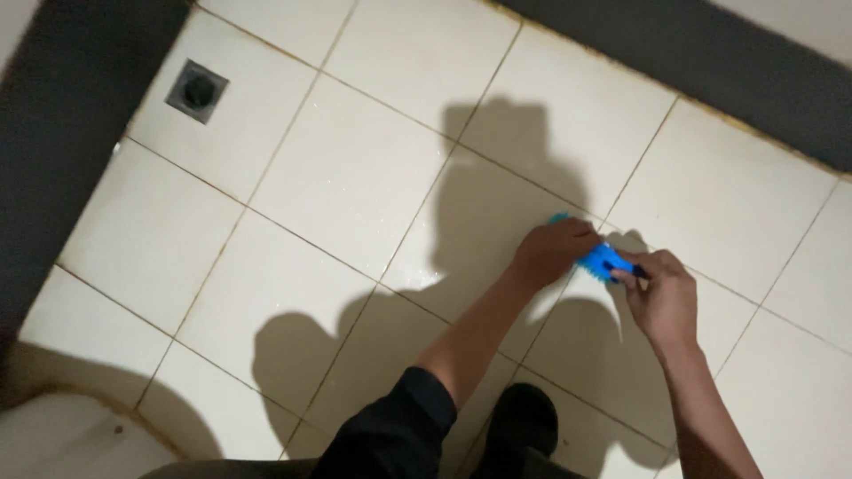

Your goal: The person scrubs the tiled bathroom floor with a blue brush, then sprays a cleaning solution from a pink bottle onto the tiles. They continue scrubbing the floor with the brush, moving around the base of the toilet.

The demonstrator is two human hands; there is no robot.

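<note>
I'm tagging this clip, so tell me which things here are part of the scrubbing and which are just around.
In use:
- blue brush, held by both hands
- left hand
- right hand
- tile floor under the brush

Just around:
- floor drain
- dark wall base
- pale fixture at lower left

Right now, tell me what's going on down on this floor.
A person crouches over a cream tiled floor, both hands on a blue scrub brush. The left hand covers one end and the right hand pinches the other, with the brush pressed on a grout line. The tiles look wet in spots. A square floor drain sits off in the far corner, away from the hands.
</note>
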